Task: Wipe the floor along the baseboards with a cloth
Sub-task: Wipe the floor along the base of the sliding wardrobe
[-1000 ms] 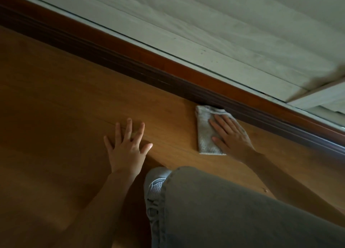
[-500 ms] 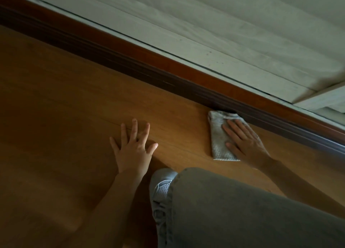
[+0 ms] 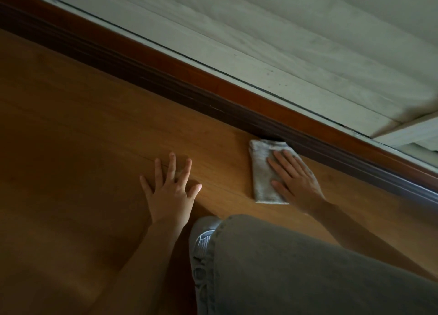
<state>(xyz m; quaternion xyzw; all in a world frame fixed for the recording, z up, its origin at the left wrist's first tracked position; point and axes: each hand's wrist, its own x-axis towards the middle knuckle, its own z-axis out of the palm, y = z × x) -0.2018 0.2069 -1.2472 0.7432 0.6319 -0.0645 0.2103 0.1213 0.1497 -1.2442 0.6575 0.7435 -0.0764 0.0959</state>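
Note:
A folded grey cloth (image 3: 262, 172) lies flat on the wooden floor (image 3: 83, 129), its far edge touching the dark brown baseboard (image 3: 166, 82) that runs diagonally from upper left to lower right. My right hand (image 3: 294, 179) presses on the cloth's right half with straight fingers. My left hand (image 3: 170, 191) rests flat on the bare floor to the left of the cloth, fingers spread, holding nothing.
My bent leg in grey jeans (image 3: 308, 267) and a grey sneaker (image 3: 201, 238) fill the lower right, close behind both hands. Above the baseboard rises a pale wall with panel ridges (image 3: 284, 42). Open floor stretches to the left.
My right hand slid the cloth first right, then back left along the baseboard, closer to my left hand. The left hand stayed planted on the floor.

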